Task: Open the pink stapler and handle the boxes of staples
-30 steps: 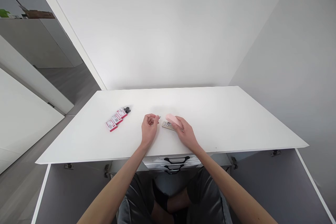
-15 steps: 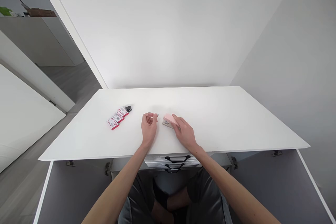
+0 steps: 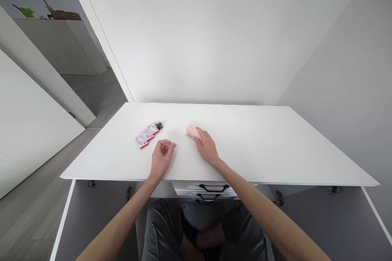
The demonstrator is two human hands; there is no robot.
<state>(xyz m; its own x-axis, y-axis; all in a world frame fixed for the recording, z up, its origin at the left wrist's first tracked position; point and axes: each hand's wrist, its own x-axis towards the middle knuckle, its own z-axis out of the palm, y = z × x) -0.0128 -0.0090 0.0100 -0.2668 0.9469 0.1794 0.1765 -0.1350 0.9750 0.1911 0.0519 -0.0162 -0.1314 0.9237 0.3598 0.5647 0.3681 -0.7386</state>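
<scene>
Left hand (image 3: 161, 156), pinching a small metal piece (image 3: 175, 145), has drawn back from the pink stapler (image 3: 192, 132), which the right hand (image 3: 206, 147) grips on the surface (image 3: 260, 147).

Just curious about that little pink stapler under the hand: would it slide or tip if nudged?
The pink stapler looks small, so probably light and stiff. Lying low and long on the smooth white table, it would likely slide rather than tip. The right hand steadies it.

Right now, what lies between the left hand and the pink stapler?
Only bare white table separates left hand from pink stapler, in the head view.
</scene>
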